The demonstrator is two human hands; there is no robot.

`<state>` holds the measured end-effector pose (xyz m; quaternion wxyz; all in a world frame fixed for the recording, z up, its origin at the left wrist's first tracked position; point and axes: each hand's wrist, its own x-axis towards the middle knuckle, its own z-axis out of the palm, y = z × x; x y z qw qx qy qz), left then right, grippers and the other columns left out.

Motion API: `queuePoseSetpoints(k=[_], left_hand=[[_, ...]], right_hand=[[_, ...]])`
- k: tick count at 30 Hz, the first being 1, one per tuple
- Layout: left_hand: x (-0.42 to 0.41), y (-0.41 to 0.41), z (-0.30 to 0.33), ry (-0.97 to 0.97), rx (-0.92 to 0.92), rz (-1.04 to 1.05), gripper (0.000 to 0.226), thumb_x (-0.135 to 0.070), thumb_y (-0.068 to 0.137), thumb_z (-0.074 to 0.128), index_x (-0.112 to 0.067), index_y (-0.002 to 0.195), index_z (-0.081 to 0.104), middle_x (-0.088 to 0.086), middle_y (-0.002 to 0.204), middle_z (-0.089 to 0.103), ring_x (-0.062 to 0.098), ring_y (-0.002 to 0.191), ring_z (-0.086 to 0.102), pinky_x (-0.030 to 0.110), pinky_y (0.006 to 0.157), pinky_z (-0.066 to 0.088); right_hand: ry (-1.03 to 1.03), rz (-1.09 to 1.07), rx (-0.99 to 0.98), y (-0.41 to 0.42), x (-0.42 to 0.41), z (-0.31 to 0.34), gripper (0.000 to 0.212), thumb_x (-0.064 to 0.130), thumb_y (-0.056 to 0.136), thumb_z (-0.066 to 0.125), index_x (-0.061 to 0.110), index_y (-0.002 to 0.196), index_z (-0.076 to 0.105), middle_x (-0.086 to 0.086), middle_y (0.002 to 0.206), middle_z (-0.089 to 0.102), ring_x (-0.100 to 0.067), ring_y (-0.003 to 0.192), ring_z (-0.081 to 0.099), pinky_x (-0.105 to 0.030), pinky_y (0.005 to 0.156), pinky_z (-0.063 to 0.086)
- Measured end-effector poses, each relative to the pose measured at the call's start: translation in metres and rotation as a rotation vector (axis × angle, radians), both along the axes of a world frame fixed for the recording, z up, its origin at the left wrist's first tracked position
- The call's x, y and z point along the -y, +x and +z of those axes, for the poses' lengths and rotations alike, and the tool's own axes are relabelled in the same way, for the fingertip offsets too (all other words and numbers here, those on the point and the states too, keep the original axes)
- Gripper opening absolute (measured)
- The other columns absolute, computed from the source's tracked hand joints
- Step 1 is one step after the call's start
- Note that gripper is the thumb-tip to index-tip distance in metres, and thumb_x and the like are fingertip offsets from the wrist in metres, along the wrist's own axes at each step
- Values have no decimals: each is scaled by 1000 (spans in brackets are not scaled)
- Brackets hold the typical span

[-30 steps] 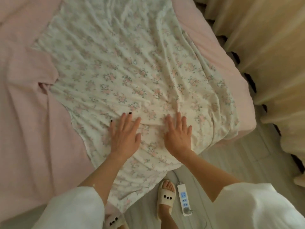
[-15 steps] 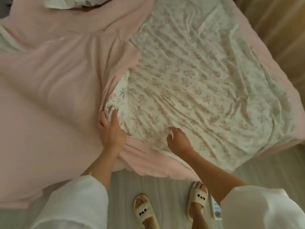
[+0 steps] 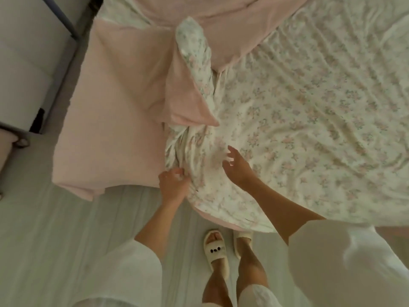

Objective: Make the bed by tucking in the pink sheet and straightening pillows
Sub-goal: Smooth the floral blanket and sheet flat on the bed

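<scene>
A bunched fold of the floral blanket [image 3: 298,111] is gripped by the left hand [image 3: 173,181] beside the pink sheet [image 3: 115,120] on the bed, while the right hand [image 3: 236,167] is held just above the blanket, fingers [image 3: 231,150] loosely spread.

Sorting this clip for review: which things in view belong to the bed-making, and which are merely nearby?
Part of the job:
- plain pink cotton sheet
- white floral-print cover
- left hand, gripping the floral cover's bunched edge
- right hand, open above it

Just nearby:
- cream plush slippers
- dark metal-framed furniture

Left hand [image 3: 173,182] is curled, fingers clenched on bunched cloth [image 3: 183,156]. Right hand [image 3: 235,166] is raised, fingers spread and loose, holding nothing. Both forearms are bare.
</scene>
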<state>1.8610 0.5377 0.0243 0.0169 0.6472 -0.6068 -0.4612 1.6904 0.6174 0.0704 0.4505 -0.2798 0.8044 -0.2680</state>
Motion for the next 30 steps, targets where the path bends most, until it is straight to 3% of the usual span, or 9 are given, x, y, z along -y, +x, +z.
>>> queuePoseSetpoints(k=[3,6,9,12,16,21,23,27,30], left_hand=[[35,-6,36,-86,-167,131,27,-32,70,54,-6,62,54,23,76,52,36,79,59,43,70,49],[73,-18,75,15,-364,247,15,-26,86,57,-16,77,49,2,81,53,18,78,53,33,71,45],[110,-34,97,96,-475,198,10,-32,90,54,-24,86,48,2,95,57,17,89,56,34,82,47],[153,-64,117,178,-551,151,17,-25,98,42,-22,84,51,1,92,57,14,79,56,30,72,45],[208,-97,136,345,-595,200,33,-45,97,39,-21,109,58,-5,101,63,9,84,61,26,70,48],[250,-104,140,448,-517,12,80,-72,66,64,-25,129,51,-5,121,63,15,112,58,38,100,44],[257,-104,136,347,-444,14,73,-56,70,72,-22,131,49,-7,120,61,12,108,58,33,96,45],[266,-84,126,191,-370,159,46,-20,79,65,-14,124,54,3,111,64,21,96,63,33,83,53],[270,-37,128,182,-385,147,49,-15,76,61,-16,124,50,3,112,63,21,97,63,34,77,54]], right_hand=[[-164,-159,48,1,33,11,55,25,99,40,22,150,18,-3,148,37,-23,130,45,-37,106,40],[-360,-355,229,-8,78,32,46,28,100,37,26,145,29,8,134,48,-9,110,55,-20,88,45],[-466,-622,536,-26,120,48,42,23,93,48,15,135,43,1,116,58,-14,105,57,-25,83,49],[-321,-491,440,-39,150,56,33,22,87,59,12,117,51,-1,102,60,-17,97,60,-29,86,51],[-139,-123,218,-41,179,64,16,11,87,60,10,75,48,-5,75,51,-20,74,51,-32,68,42],[24,170,214,-9,191,63,22,8,84,58,-13,93,54,-27,93,61,-39,84,58,-44,81,49],[52,229,197,1,194,62,29,11,83,60,-13,99,54,-28,103,59,-37,88,60,-47,87,48],[37,131,247,16,192,74,8,15,76,56,7,75,55,5,73,56,-14,72,53,-29,70,43],[-58,-101,235,39,192,92,25,22,77,51,16,97,65,13,86,64,-7,83,59,-19,72,44]])
